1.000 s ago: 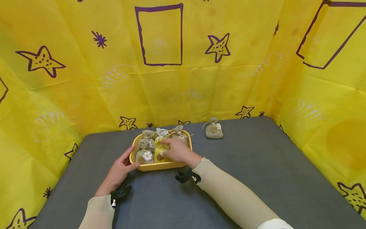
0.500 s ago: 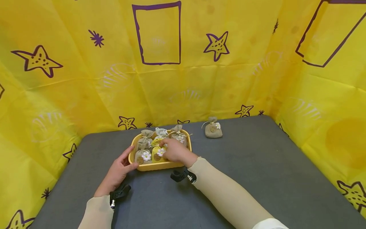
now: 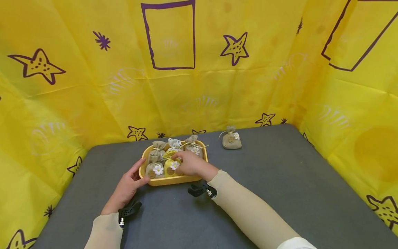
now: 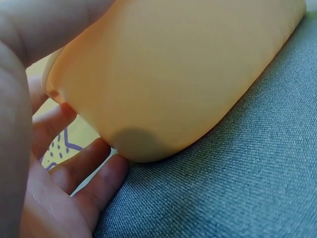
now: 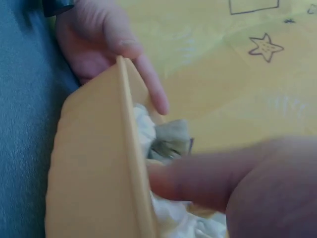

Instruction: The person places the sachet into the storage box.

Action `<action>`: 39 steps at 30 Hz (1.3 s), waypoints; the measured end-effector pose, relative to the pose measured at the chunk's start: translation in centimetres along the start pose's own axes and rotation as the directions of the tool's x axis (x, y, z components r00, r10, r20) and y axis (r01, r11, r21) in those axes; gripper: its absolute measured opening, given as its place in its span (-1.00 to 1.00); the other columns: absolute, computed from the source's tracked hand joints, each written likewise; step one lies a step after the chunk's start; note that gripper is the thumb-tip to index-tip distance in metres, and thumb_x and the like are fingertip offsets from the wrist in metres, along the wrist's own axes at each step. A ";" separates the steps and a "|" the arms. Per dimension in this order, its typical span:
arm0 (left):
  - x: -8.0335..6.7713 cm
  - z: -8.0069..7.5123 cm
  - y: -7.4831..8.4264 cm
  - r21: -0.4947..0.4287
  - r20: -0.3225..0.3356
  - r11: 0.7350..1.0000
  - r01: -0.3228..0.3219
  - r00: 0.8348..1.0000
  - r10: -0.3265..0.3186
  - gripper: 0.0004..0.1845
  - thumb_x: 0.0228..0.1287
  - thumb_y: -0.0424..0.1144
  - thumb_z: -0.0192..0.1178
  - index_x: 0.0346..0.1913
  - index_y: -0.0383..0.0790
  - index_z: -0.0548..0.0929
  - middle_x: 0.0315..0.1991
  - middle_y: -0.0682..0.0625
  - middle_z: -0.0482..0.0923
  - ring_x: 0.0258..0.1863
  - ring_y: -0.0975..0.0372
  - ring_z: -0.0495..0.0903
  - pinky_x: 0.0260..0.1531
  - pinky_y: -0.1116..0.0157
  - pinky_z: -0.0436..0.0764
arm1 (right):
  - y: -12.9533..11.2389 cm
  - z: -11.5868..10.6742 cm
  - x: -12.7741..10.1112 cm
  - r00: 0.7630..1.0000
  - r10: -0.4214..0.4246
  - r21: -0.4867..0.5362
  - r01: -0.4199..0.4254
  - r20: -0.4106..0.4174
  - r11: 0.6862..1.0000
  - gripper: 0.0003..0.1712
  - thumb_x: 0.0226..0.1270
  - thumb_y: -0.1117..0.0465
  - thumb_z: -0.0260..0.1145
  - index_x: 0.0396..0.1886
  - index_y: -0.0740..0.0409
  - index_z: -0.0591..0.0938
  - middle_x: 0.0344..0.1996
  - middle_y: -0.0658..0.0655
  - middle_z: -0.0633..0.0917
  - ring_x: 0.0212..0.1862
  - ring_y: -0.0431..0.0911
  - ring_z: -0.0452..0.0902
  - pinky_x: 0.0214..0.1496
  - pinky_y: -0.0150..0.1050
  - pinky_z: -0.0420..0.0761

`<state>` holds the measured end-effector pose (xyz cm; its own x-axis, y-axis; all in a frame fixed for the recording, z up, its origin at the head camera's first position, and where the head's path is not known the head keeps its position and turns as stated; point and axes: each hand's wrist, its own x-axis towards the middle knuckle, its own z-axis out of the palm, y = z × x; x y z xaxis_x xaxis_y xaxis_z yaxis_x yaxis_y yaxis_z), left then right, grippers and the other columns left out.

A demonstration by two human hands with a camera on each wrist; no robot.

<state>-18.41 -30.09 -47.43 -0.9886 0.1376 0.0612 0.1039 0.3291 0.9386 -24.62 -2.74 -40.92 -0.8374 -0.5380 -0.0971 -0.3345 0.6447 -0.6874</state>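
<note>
A yellow plastic basket (image 3: pixel 183 180) holds several small drawstring sachets. My left hand (image 3: pixel 125 188) grips its left end, thumb at the front corner and fingers against the end wall; the left wrist view shows these fingertips (image 4: pixel 101 146) along the basket's edge. Inside, my right hand (image 3: pixel 192 164) pinches a yellow sachet (image 3: pixel 169 169) with a white flower, standing at the front. Left of it stands a beige sachet (image 3: pixel 152 167) with a flower and round tag. Behind are a pale sachet (image 3: pixel 174 143) and another beige one (image 3: pixel 193 147). The right fingertips are partly hidden by the basket wall in the right wrist view.
One more beige sachet (image 3: pixel 231 142) with a flower stands on the grey table (image 3: pixel 264 173), right of the basket near the back edge. A yellow cloth (image 3: pixel 211 86) with starfish drawings hangs behind and along the sides.
My right hand has shifted slightly left within the basket along with the yellow sachet, which now stands closer to the front-left beige one. My left hand keeps its grip on the basket.
</note>
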 end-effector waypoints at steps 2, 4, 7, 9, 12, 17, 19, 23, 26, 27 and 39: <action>0.0 0.0 0.0 0.002 0.000 1.000 -0.003 1.000 0.003 -0.16 0.36 -0.22 0.32 0.59 -0.03 0.11 0.56 -0.19 -0.02 0.41 -0.08 0.18 0.04 0.59 0.37 | 0.4 -0.3 -0.5 1.000 -0.014 0.051 0.013 0.008 0.999 -0.41 0.20 0.21 0.48 0.26 -0.08 0.60 0.01 0.04 0.66 -0.04 -0.08 0.56 -0.19 -0.21 0.55; 0.0 0.0 -0.2 0.010 -0.001 1.000 -0.003 1.000 0.003 -0.16 0.36 -0.22 0.32 0.59 -0.04 0.11 0.56 -0.19 -0.02 0.41 -0.09 0.18 0.04 0.59 0.37 | 0.8 -0.7 -1.0 0.999 -0.037 0.092 0.038 -0.010 0.995 -0.41 0.22 0.17 0.48 0.27 -0.10 0.60 0.11 0.08 0.62 0.07 -0.05 0.55 -0.15 -0.20 0.56; 0.2 0.0 -0.3 0.018 -0.001 1.000 0.001 1.000 -0.001 -0.16 0.36 -0.20 0.32 0.59 -0.04 0.11 0.55 -0.18 -0.01 0.41 -0.09 0.19 0.04 0.58 0.37 | 1.8 -1.2 -2.1 0.993 -0.084 0.171 0.097 -0.083 0.981 -0.45 0.25 0.19 0.46 0.25 -0.06 0.62 0.18 0.10 0.60 0.09 0.00 0.57 -0.14 -0.17 0.60; 0.3 0.0 -0.4 0.017 -0.003 1.000 0.002 1.000 -0.002 -0.16 0.36 -0.19 0.32 0.59 -0.04 0.11 0.55 -0.17 0.00 0.40 -0.08 0.20 0.04 0.58 0.38 | 2.6 -1.6 -2.9 0.983 -0.104 0.242 0.138 -0.150 0.960 -0.49 0.27 0.23 0.44 0.24 -0.02 0.63 0.19 0.06 0.60 0.10 0.01 0.59 -0.11 -0.15 0.62; 0.4 -0.1 -0.5 0.017 -0.005 1.000 0.005 1.000 -0.005 -0.15 0.36 -0.18 0.33 0.59 -0.04 0.11 0.55 -0.17 0.00 0.40 -0.07 0.20 0.04 0.58 0.38 | 4.2 -2.1 -4.2 0.950 -0.139 0.320 0.228 -0.278 0.920 -0.54 0.28 0.28 0.42 0.20 0.07 0.64 0.15 0.05 0.61 0.10 0.06 0.60 -0.03 -0.10 0.62; 0.4 -0.1 -0.6 0.033 -0.009 0.999 0.009 1.000 -0.009 -0.14 0.35 -0.15 0.33 0.59 -0.06 0.10 0.55 -0.18 -0.01 0.42 -0.09 0.16 0.04 0.59 0.36 | 7.7 -3.5 -6.9 0.906 -0.161 0.416 0.331 -0.392 0.847 -0.52 0.27 0.34 0.41 0.19 0.24 0.60 0.13 0.22 0.60 0.16 0.14 0.54 0.07 -0.03 0.58; 0.4 0.0 -0.6 0.036 -0.009 0.999 0.014 1.000 -0.013 -0.14 0.35 -0.15 0.33 0.59 -0.07 0.10 0.55 -0.19 -0.01 0.42 -0.09 0.16 0.04 0.59 0.36 | 9.4 -4.2 -8.1 0.910 -0.138 0.472 0.326 -0.390 0.819 -0.49 0.27 0.37 0.40 0.23 0.27 0.56 0.16 0.25 0.58 0.20 0.16 0.50 0.10 -0.08 0.58; 0.3 0.0 -0.6 0.035 -0.012 0.999 0.022 1.000 -0.021 -0.15 0.35 -0.15 0.33 0.59 -0.08 0.11 0.55 -0.20 0.00 0.42 -0.08 0.18 0.03 0.59 0.37 | 13.1 -5.3 -10.4 0.913 -0.083 0.582 0.323 -0.400 0.747 -0.41 0.27 0.46 0.35 0.30 0.36 0.46 0.22 0.34 0.52 0.27 0.34 0.37 0.07 -0.18 0.59; 0.2 0.1 -0.5 0.028 -0.017 0.999 0.022 1.000 -0.022 -0.14 0.35 -0.17 0.33 0.59 -0.08 0.11 0.55 -0.20 0.00 0.41 -0.07 0.18 0.03 0.60 0.38 | 16.0 -6.5 -12.0 0.914 -0.007 0.663 0.299 -0.405 0.686 -0.39 0.30 0.48 0.31 0.35 0.37 0.39 0.29 0.43 0.40 0.30 0.40 0.29 0.05 -0.14 0.62; 0.1 0.1 -0.5 0.022 -0.021 1.000 0.022 1.000 -0.021 -0.14 0.34 -0.18 0.33 0.59 -0.08 0.11 0.55 -0.20 0.00 0.41 -0.07 0.19 0.02 0.59 0.38 | 17.0 -7.0 -12.6 0.917 0.026 0.691 0.282 -0.399 0.665 -0.39 0.33 0.46 0.30 0.36 0.33 0.38 0.32 0.44 0.35 0.31 0.37 0.28 0.05 -0.12 0.62; 0.0 0.2 -0.1 -0.016 -0.012 1.000 -0.003 1.000 0.003 -0.15 0.34 -0.25 0.33 0.58 -0.08 0.12 0.55 -0.21 -0.01 0.38 -0.06 0.22 0.02 0.58 0.41 | 24.2 -12.6 -16.4 0.952 0.210 0.943 0.158 -0.225 0.292 -0.46 0.63 0.25 0.01 0.48 -0.11 0.16 0.46 0.19 -0.07 0.49 0.20 -0.17 0.32 0.14 0.35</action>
<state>-18.41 -29.92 -47.58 -0.9895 0.1275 0.0678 0.1051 0.3140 0.9436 -24.42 28.52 -46.91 -0.9642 -0.2544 -0.0751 0.1776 -0.4090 -0.8951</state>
